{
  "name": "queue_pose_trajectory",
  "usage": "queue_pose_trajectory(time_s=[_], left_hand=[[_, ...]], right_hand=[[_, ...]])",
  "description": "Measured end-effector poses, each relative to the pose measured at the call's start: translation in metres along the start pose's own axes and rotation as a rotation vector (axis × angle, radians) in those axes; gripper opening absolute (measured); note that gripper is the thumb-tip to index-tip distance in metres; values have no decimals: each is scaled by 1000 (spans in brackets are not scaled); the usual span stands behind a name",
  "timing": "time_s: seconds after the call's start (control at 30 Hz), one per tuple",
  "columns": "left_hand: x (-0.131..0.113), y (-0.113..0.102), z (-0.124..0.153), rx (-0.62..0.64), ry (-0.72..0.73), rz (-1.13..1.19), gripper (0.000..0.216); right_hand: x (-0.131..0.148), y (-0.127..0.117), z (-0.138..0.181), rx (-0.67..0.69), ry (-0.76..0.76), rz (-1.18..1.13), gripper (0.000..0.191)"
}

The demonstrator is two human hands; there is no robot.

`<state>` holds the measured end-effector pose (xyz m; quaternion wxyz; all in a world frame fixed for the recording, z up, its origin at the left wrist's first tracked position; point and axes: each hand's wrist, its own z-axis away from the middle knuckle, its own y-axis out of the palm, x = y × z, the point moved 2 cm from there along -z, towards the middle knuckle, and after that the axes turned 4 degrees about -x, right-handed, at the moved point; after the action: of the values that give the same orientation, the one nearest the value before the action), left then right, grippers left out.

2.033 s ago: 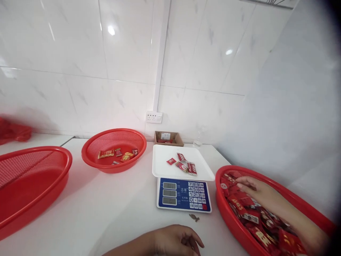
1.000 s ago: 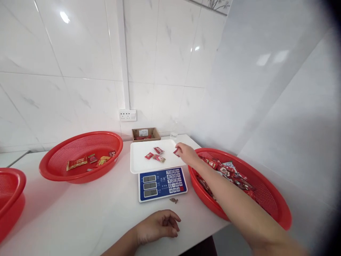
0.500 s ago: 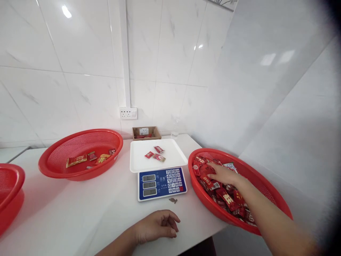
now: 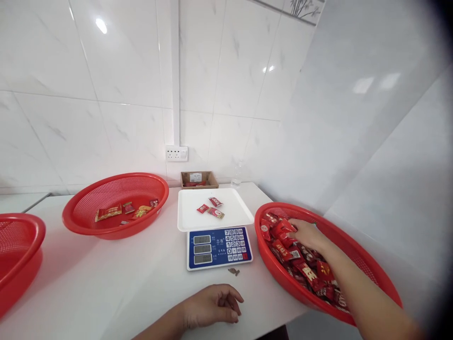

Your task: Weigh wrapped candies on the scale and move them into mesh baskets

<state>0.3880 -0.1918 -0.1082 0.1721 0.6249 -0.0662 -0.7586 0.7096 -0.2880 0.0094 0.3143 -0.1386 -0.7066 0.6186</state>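
In the head view my right hand reaches into the red basket at the right. Its thumb and fingers close on a red wrapped candy, above several other red and brown candy packets. My left hand rests on the white table, its fingers loosely curled and apart, with nothing in it. Between the hands and the wall stands a digital scale with a blue keypad. Three small candies lie on its white tray.
A second red basket at the left holds a few snack packets, and part of a third basket shows at the left edge. A small cardboard box and a clear bottle stand by the wall. A brown scrap lies before the scale.
The camera view has shifted slightly, so things sit a little further right. My right hand has drawn its fingers together on a red candy. My left hand stays on the table.
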Motion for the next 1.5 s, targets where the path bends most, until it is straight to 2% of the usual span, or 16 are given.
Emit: queue_pose_trajectory(time_s=[0.1,0.2,0.33,0.43,0.5,0.6,0.67,0.8,0.9,1.07,1.13,1.27,1.37,1.5], left_hand=[[0,0,0,-4,-11,-7,55],[0,0,-1,8,-19,-11,59],[2,0,-2,7,-29,-7,66],[4,1,-3,3,-30,9,69],[7,0,-5,4,-28,13,70],[13,-2,-9,5,-23,-6,70],[16,-4,-11,8,-18,-30,69],[18,-5,-13,11,-18,-63,72],[15,-3,-11,12,-19,-50,72],[7,0,-6,20,-18,-5,70],[4,0,-4,17,-17,0,69],[1,1,-1,16,-21,-7,65],[0,1,0,13,-17,-2,63],[1,1,-1,9,-18,7,61]], right_hand=[[13,-17,0,-121,36,46,19],[43,-34,1,-288,46,-20,28],[101,-36,-4,-429,-109,-169,34],[137,-19,-15,-520,-272,-165,38],[153,3,-24,-416,-341,-108,39],[169,35,-30,-89,-405,-37,37],[173,44,-28,-6,-427,-36,38],[161,30,-24,-74,-366,-6,39],[129,15,-24,-51,-283,9,30],[63,14,-18,91,-208,41,15],[50,23,-9,216,-205,-14,20],[51,41,9,468,-282,-223,40],[59,45,16,499,-322,-233,42],[53,46,20,567,-198,-93,41]])
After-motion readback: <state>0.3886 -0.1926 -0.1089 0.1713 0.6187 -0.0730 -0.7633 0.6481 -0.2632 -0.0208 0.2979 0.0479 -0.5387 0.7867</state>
